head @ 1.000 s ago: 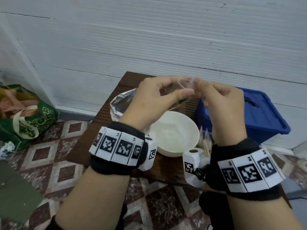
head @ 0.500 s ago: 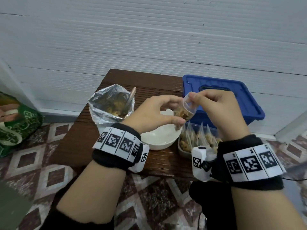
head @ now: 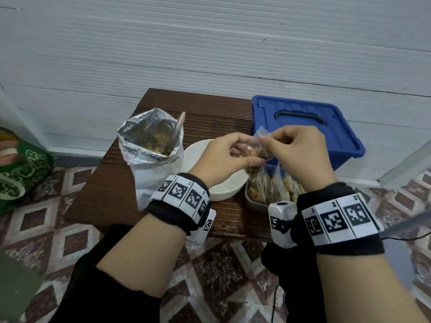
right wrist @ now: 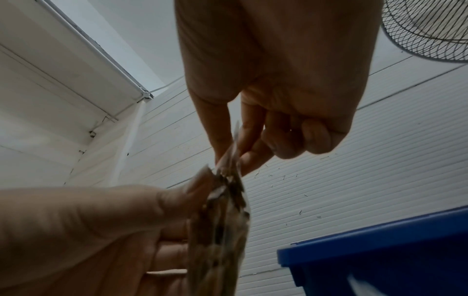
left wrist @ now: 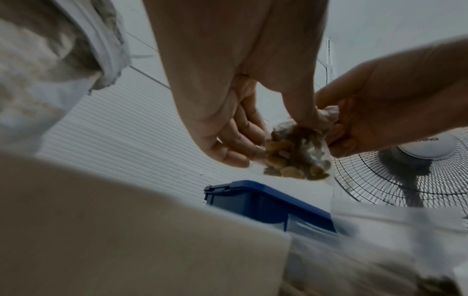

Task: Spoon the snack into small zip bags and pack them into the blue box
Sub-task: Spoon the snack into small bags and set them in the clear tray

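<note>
A small clear zip bag (head: 256, 153) filled with brown snack pieces hangs between both hands, just above the tub of filled bags. My left hand (head: 248, 157) pinches its left side with thumb and fingers. My right hand (head: 268, 142) pinches the top strip; in the right wrist view its thumb and forefinger (right wrist: 249, 160) squeeze the bag's top edge (right wrist: 229, 160). The left wrist view shows the snack bag (left wrist: 296, 158) from below. The blue box (head: 303, 131) with a handled lid stands behind the hands.
An open foil snack bag (head: 149, 145) with a spoon (head: 177, 128) in it stands at the left of the brown table (head: 105, 187). A white bowl (head: 217, 192) sits in the middle. A clear tub (head: 254, 203) holds several filled bags. A fan (left wrist: 405, 176) stands at the right.
Both hands have come down and to the right with the bag, from in front of the wall to just above the tub. Both keep their pinch on it.
</note>
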Demonstrator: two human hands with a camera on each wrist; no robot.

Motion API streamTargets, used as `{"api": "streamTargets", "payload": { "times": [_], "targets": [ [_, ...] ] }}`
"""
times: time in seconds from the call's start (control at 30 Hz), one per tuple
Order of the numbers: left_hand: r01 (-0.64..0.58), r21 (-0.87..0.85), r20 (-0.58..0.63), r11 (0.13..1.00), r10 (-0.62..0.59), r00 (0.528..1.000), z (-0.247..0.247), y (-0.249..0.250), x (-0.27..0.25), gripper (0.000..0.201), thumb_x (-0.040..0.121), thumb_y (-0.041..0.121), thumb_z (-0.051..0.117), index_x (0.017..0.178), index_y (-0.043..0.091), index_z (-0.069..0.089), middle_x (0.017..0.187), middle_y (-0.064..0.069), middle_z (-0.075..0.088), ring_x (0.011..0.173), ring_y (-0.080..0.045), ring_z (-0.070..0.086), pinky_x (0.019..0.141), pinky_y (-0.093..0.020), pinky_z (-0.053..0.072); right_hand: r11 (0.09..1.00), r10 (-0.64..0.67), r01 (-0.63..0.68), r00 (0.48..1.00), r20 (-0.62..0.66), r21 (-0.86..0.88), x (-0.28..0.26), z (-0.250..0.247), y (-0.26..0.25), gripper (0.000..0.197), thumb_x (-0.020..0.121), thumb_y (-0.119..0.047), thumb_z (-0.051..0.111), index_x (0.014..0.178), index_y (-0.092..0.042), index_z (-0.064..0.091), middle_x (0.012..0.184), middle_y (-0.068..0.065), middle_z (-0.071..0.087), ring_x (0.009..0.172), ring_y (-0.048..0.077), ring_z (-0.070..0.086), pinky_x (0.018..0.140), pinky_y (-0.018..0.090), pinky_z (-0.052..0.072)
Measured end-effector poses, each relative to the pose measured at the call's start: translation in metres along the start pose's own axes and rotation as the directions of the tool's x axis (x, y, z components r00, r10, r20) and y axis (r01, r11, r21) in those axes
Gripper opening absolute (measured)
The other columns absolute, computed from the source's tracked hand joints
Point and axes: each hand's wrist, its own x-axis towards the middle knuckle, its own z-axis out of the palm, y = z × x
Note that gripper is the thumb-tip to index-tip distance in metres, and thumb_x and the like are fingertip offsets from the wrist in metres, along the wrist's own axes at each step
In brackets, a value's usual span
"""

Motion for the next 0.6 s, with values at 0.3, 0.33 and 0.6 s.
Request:
{"api": "streamTargets", "payload": {
  "times": [0.3, 0.33, 0.6],
  "targets": [
    [0.049, 0.1, 0.027, 0.994, -0.052, 0.998, 0.015, -0.01, 0.005, 0.046, 0.082, 0.034, 0.073, 0.125, 0.021, 0.059, 0.109, 0.013, 0.066, 0.097, 0.004, 0.061, 0.08, -0.006, 0.045, 0.99, 0.138, -0.124, 0.96, -0.243, 0.071, -0.009, -0.027, 0.025, 0.025, 0.085, -0.025, 0.067, 0.061, -0.02, 0.063, 0.059, -0.008, 0.059, 0.059, 0.003, 0.053, 0.068, 0.023, 0.043],
    [0.05, 0.117, 0.027, 0.992, -0.053, 0.998, 0.017, -0.012, 0.006, 0.045, 0.085, 0.034, 0.071, 0.125, 0.021, 0.059, 0.11, 0.013, 0.065, 0.097, 0.005, 0.06, 0.08, -0.005, 0.045, 0.988, 0.15, -0.14, 0.954, -0.258, 0.059, -0.01, -0.03, 0.028, 0.026, 0.085, -0.025, 0.066, 0.06, -0.021, 0.061, 0.059, -0.009, 0.058, 0.058, 0.002, 0.052, 0.064, 0.019, 0.041],
    [0.043, 0.188, 0.046, 0.981, -0.053, 0.998, 0.025, -0.02, 0.004, 0.039, 0.091, 0.033, 0.065, 0.127, 0.022, 0.058, 0.114, 0.011, 0.063, 0.096, 0.008, 0.056, 0.077, 0.002, 0.039, 0.946, 0.214, -0.284, 0.909, -0.357, -0.154, -0.017, -0.047, 0.054, 0.024, 0.09, -0.026, 0.06, 0.073, -0.01, 0.064, 0.062, -0.004, 0.054, 0.072, 0.015, 0.051, 0.067, 0.021, 0.031]
  ]
}}
